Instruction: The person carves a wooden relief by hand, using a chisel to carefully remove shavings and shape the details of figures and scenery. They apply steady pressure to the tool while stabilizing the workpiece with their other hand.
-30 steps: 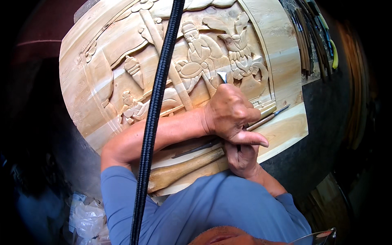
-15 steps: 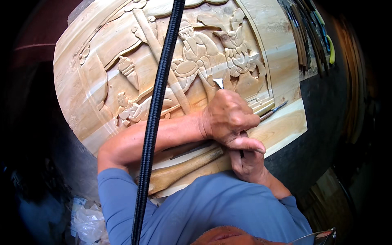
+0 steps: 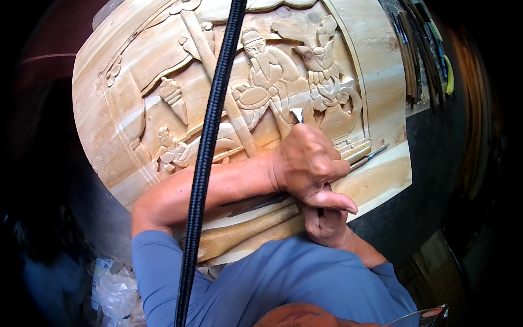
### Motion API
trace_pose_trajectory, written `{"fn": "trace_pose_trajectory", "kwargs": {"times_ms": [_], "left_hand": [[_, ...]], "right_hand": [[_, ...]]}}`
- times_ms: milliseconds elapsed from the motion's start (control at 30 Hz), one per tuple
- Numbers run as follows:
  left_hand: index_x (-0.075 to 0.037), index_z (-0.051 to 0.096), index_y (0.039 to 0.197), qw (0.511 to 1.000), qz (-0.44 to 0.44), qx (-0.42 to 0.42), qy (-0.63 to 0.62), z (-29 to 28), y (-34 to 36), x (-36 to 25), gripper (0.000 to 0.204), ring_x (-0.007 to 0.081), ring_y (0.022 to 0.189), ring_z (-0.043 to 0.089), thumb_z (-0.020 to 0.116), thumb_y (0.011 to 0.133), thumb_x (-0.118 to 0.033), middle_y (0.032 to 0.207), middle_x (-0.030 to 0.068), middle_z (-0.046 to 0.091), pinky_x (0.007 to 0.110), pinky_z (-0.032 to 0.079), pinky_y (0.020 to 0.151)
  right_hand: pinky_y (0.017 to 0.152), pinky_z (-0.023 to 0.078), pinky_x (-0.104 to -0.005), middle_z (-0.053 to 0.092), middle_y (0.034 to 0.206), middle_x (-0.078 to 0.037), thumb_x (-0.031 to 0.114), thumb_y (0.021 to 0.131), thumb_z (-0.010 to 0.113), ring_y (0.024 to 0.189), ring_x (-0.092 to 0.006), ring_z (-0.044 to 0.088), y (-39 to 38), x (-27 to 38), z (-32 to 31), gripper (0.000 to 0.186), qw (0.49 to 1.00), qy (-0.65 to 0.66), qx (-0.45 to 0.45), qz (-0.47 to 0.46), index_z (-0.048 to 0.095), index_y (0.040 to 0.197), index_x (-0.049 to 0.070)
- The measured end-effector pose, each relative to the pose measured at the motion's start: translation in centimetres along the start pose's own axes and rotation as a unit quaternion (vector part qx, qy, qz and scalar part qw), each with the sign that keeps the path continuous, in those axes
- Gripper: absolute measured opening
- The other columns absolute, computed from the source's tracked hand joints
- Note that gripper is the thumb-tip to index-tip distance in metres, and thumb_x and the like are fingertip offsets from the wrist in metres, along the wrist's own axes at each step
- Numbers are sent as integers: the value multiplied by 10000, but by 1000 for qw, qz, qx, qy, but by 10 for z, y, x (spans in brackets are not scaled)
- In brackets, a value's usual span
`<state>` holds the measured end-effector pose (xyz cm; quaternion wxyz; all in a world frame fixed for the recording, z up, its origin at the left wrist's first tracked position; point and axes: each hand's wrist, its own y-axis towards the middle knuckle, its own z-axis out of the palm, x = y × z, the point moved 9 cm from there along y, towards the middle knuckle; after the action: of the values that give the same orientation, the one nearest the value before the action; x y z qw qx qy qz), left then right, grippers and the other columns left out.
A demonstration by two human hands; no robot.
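Observation:
My left hand (image 3: 313,161) is closed around a chisel, knuckles up and thumb sticking out to the right. Its bright blade (image 3: 297,114) rests on the carved wooden panel (image 3: 109,141), just below a seated robed figure (image 3: 264,71) in relief. My right hand (image 3: 327,223) is curled beneath the left, around the dark lower end of the chisel's handle. A slim tool with a brown handle (image 3: 359,162) lies to the right of my hands. A rounded wooden piece like a mallet handle (image 3: 239,234) and a dark slender tool (image 3: 256,201) lie under my left forearm.
A black braided cord (image 3: 212,109) crosses the view from top to bottom, over my left forearm. Many long tools (image 3: 414,54) lie in rows beyond the panel's right edge. A clear plastic bag (image 3: 117,289) is at lower left, with dark long stock (image 3: 474,120) at far right.
The chisel blade has shifted slightly toward me, lower on the panel below the seated figure, with both hands still on it. The rest shows only small shifts of the view.

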<state>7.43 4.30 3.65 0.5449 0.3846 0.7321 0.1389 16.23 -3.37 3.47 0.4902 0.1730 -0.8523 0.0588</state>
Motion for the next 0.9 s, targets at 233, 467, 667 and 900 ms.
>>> {"fn": "trace_pose_trajectory", "kwargs": {"times_ms": [233,467,667,900], "left_hand": [[-162,471,552,1000,-7,-9,7,-1,-4,2,739,267,462,577,801,865,-744,495,42,483,405,417,466],[-166,471,559,1000,-19,-6,3,-2,-1,6,730,270,446,548,814,856,-738,489,40,458,411,401,461],[-163,463,560,1000,-14,6,7,-4,-1,7,735,274,437,539,806,865,-737,488,41,457,417,392,455],[-162,461,551,1000,-12,-7,13,-5,1,9,729,275,439,533,810,874,-714,485,34,464,419,388,465]], "right_hand": [[817,560,-370,708,1082,-146,-118,947,708,930,-274,706,-26,-25,11,382,996,15,74,46,674,1322,-54],[533,477,-453,637,785,-158,-99,892,733,605,-385,645,-2,-8,7,221,1000,1,1,-11,671,1075,11],[555,471,-468,628,799,-173,-86,891,738,628,-389,625,-10,-12,13,272,998,-28,-24,-47,672,1143,-6],[605,477,-465,619,790,-145,-94,904,715,652,-364,618,-7,-15,13,258,1000,4,-25,-17,679,1152,-32]]}}
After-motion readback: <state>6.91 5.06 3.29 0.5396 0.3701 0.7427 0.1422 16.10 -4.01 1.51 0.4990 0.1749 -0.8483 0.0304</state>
